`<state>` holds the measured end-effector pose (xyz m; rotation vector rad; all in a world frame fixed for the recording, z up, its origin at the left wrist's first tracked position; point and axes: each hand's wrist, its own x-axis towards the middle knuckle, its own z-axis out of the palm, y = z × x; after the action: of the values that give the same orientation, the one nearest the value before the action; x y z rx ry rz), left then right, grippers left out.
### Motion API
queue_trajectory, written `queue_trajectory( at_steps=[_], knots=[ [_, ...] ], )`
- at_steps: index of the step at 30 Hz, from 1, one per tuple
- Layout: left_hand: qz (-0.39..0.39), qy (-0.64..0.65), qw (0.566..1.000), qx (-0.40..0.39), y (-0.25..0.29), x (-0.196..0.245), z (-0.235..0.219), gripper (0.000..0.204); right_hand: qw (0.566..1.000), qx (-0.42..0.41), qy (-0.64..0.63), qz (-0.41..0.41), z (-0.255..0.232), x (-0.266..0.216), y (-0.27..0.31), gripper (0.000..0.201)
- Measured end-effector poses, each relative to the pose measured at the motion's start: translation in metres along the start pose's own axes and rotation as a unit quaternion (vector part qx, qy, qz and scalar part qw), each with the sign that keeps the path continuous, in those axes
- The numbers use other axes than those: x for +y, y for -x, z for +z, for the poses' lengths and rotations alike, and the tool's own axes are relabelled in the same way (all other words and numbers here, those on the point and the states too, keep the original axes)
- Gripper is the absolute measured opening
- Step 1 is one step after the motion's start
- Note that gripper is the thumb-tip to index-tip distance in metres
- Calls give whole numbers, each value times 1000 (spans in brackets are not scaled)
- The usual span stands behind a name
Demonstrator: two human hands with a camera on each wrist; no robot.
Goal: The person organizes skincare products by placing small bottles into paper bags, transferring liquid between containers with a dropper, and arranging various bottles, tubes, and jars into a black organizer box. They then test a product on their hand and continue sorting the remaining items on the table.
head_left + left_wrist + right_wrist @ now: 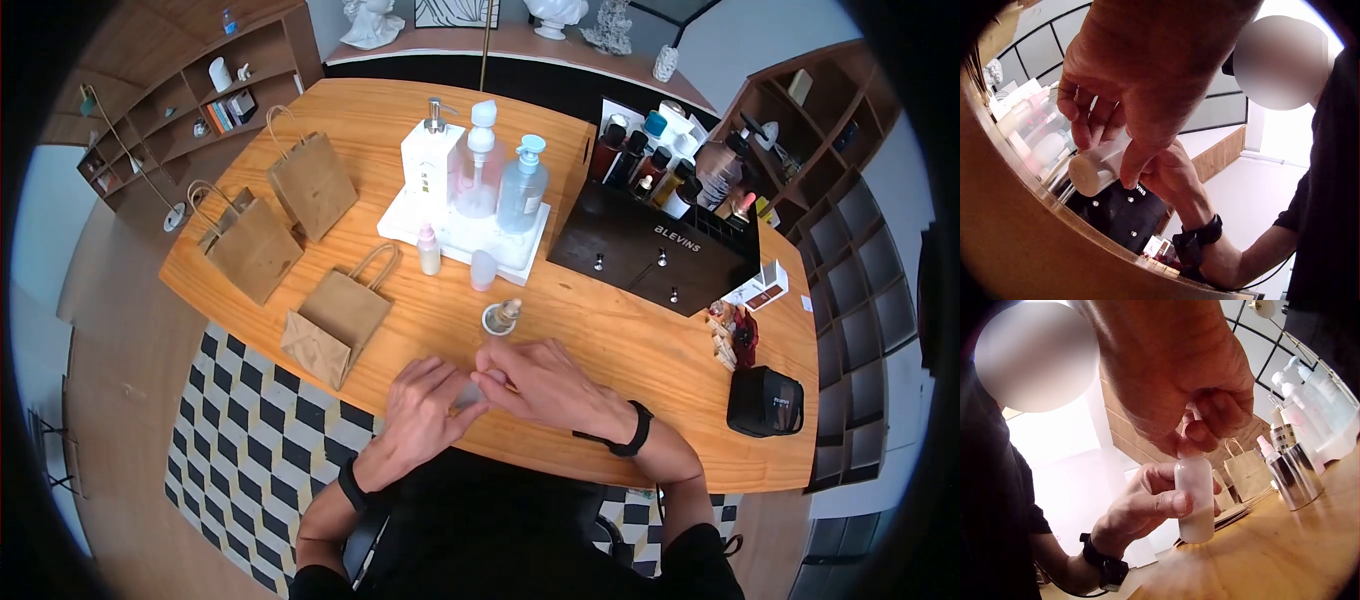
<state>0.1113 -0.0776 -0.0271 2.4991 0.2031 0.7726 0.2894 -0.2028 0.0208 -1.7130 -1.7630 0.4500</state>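
A small frosted bottle [1195, 500] with pale contents in its lower part is gripped around its body by the left hand [1141, 509]. Above it, the right hand [1175, 381] pinches the bottle's pinkish top between curled fingers. The left wrist view shows the bottle's base [1087, 175] tilted toward the camera, the left hand [1141, 75] around it. In the head view the left hand [422, 412] and right hand [550, 385] meet over the table's near edge, largely covering the bottle.
Just beyond the hands stands a small cup [493, 322] holding bottles. Farther back are a white tray [455, 240] with pump bottles, a dark cosmetics box [640, 245], a black case [765, 402] at the right and paper bags [345, 312] at the left.
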Motion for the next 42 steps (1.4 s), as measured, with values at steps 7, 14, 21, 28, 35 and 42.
queue_trajectory(
  at_steps=[7, 14, 21, 28, 35, 42],
  knots=[
    [-13, 23, 1000, -14, 5, -7, 2, 35, 998, -22, -13, -49, -3, 3, -1, 19],
    [-25, 10, 1000, -13, 2, -5, -1, 38, 996, 17, 58, -66, -14, -7, -1, 26],
    [-30, 7, 1000, -6, 1, -4, 0, 35, 998, -30, 49, -1, -7, -2, 2, 28],
    [-22, 9, 1000, -2, 0, -5, 1, 32, 995, -4, 86, -52, -7, -2, 3, 25],
    [-10, -4, 1000, 8, -2, -5, 2, 33, 995, -27, 77, -51, -7, -6, 3, 17],
    [-25, -4, 1000, 6, -1, -9, -1, 36, 985, 56, 99, -131, -4, 0, 2, 19]
  ],
)
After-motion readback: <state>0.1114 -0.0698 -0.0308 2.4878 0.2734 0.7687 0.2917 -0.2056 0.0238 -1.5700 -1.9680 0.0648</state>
